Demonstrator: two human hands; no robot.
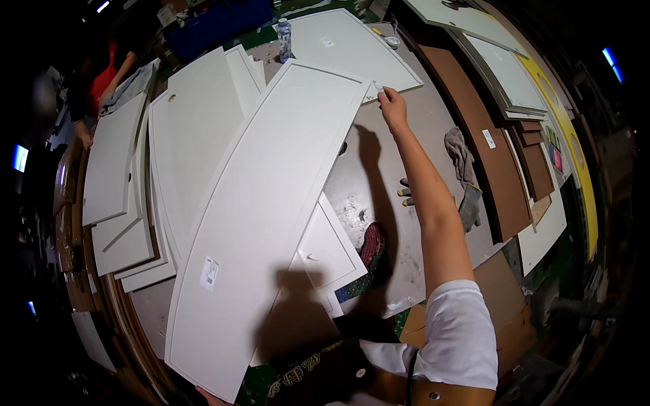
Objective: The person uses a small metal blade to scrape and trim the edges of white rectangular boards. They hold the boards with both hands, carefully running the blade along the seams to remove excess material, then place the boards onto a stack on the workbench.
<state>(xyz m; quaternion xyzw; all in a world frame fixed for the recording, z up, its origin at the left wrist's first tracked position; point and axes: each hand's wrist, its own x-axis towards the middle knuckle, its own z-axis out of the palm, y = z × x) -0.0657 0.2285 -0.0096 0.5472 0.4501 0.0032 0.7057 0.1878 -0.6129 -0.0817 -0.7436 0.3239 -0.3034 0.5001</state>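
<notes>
Right hand (393, 109): pinches corner of long white curved-edge board (261, 203) | left hand (212, 398): mostly hidden, cannot tell | board swinging could topple clear plastic bottle (284, 42)

Near the far edge of the grey worktable (428, 103) stands a clear bottle (284, 42), and near its right edge lie grey gloves (470, 207).

The left head-worn fisheye camera looks down and forward over the nearby worktable (406, 260) and hands (394, 109).
</notes>
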